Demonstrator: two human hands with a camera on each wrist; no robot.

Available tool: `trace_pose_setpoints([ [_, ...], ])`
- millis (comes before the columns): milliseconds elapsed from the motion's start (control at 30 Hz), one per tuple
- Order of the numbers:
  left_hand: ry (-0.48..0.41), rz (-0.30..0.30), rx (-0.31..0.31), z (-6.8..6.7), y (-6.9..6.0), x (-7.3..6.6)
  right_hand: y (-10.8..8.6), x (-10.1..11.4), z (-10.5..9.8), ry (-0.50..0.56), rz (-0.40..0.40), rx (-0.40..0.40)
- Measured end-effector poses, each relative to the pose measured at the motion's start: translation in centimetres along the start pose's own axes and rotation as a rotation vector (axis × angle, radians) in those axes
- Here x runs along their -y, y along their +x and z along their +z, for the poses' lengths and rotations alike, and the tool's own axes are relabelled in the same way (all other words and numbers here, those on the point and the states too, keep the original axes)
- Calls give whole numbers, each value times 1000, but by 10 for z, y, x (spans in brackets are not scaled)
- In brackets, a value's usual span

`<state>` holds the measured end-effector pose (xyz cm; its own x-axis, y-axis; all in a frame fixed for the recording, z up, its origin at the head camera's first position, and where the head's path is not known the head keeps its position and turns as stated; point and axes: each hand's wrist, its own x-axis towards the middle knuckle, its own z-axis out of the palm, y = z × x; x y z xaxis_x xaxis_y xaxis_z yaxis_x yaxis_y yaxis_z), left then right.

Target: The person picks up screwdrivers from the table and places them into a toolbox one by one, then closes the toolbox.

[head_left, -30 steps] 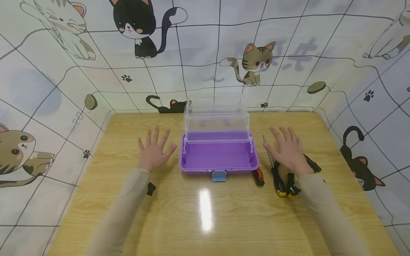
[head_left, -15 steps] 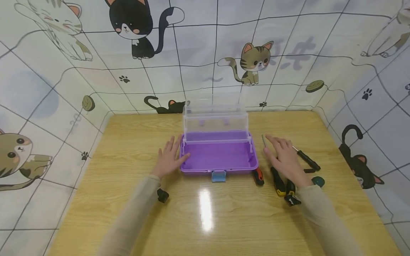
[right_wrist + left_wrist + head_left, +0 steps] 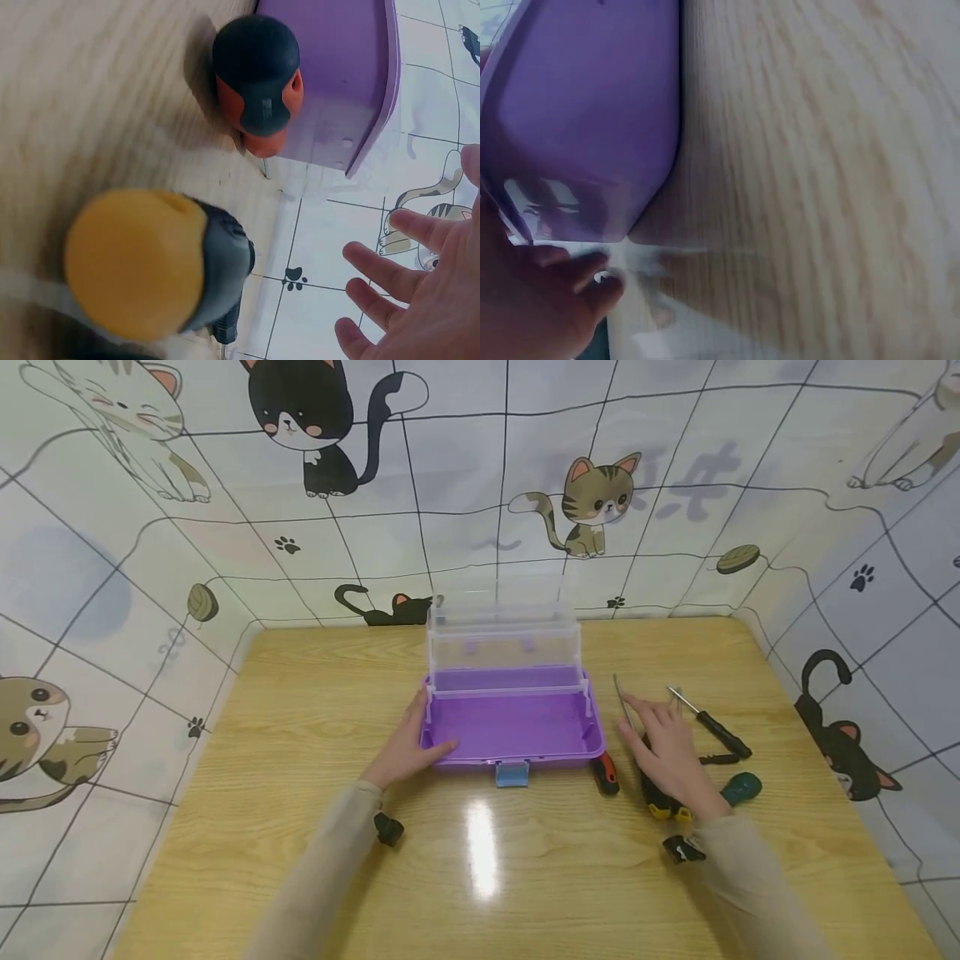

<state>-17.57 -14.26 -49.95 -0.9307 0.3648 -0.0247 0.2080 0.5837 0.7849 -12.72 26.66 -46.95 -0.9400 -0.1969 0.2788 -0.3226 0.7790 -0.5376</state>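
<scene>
Nearest me, at the bottom of the frame, two beige sleeves reach over the wooden table. Right of centre, the right hand hovers over tools, fingers parted and lightly bent, holding nothing. Beneath it are yellow-ended handles; rightward lie a green handle and a slim black screwdriver. At centre sits the purple box, a red-and-black handle by its right corner. The left hand grips its left side, thumb over the rim.

The lid is already up, blue latch down in front. I'd judge the work barely begun: I see no tool inside, and those outside seem unhandled.

From above, the right fingertips appear almost on a shaft; the right wrist view shows them apart from everything, plus metal beyond the red-and-black handle. The left wrist view adds the box's outer wall, but leaves the left grip unclear.

Farthest back is the cat-print wall.
</scene>
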Motion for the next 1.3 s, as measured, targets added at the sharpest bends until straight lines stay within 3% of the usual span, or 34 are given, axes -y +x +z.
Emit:
trace_pose_setpoints([
  [167, -159, 81, 23, 0, 2, 4, -7, 4, 3, 27, 44, 26],
  [300, -199, 93, 41, -2, 3, 3, -11, 5, 6, 61, 44, 40],
  [600, -159, 63, 56, -7, 2, 1, -16, 7, 20, 149, 74, 34],
  [933, -115, 107, 30, -7, 3, 2, -17, 15, 31, -16, 175, 198],
  [1300, -104, 86, 36, -9, 2, 2, -10, 19, 40, -62, 225, 200],
])
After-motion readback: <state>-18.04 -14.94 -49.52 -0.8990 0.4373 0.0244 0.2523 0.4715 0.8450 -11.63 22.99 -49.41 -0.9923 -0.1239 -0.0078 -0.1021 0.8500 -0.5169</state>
